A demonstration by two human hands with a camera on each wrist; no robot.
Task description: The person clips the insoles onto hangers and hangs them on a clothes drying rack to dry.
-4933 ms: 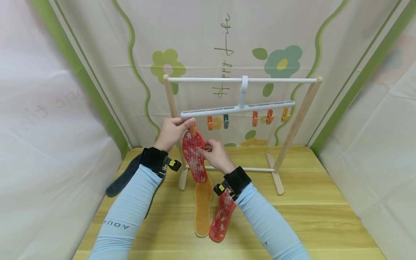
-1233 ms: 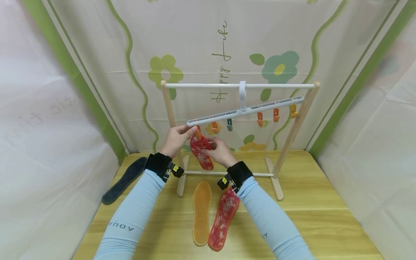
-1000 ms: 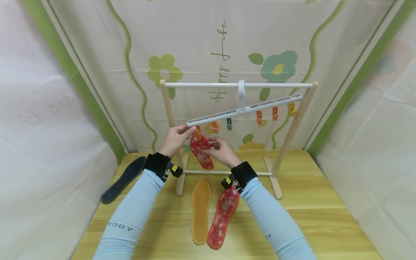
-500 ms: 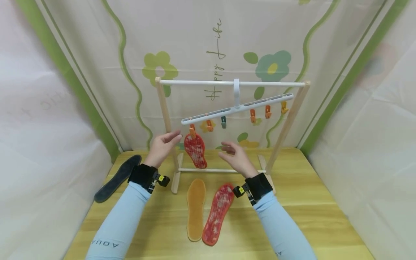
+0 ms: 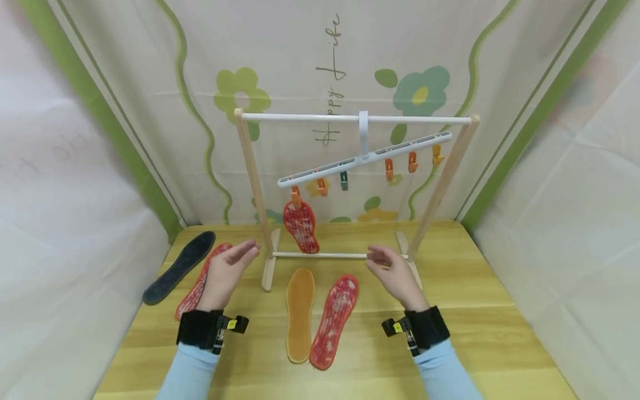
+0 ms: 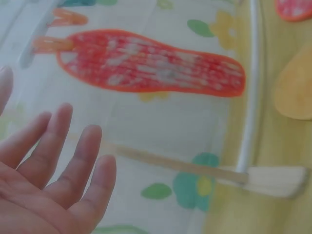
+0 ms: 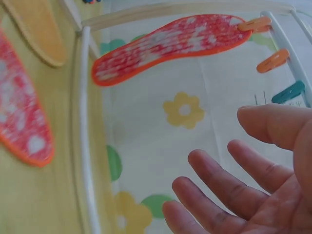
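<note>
In the head view, a dark insole [image 5: 178, 268] lies on the worktop [image 5: 480, 311] out beyond the left hand's outer side. The left hand [image 5: 226, 274] hovers over the wood with fingers straight and loose, gripping nothing; a red patterned insole [image 5: 199, 284] lies directly beneath it, partly hidden by the palm. The left wrist view does not show that covered insole. It shows instead the spread fingers [image 6: 73, 161] close up, bare, with the hanging insole [image 6: 151, 62] ahead of them and clear of them.

Ahead of both hands and between them stands the wooden rack [image 5: 252, 183]. From its white rail hangs a peg hanger [image 5: 365, 160], tilted with its left end low. An orange peg [image 5: 296, 196] at that low end grips the hanging insole, which dangles just above the rack's lower crossbar [image 5: 340, 255]. On the worktop between the hands lie a yellow insole [image 5: 299, 314] and, touching its right edge, another red insole [image 5: 334, 319].

The right hand [image 5: 397, 276] floats near the rack's right foot, fingers relaxed and slightly bent, holding nothing. The right wrist view confirms the empty palm and adds detail that is small in the head view: the orange peg clamped on the insole's tip, with a second orange peg [image 7: 273, 60] and a teal peg [image 7: 288, 92] free beside it.
</note>
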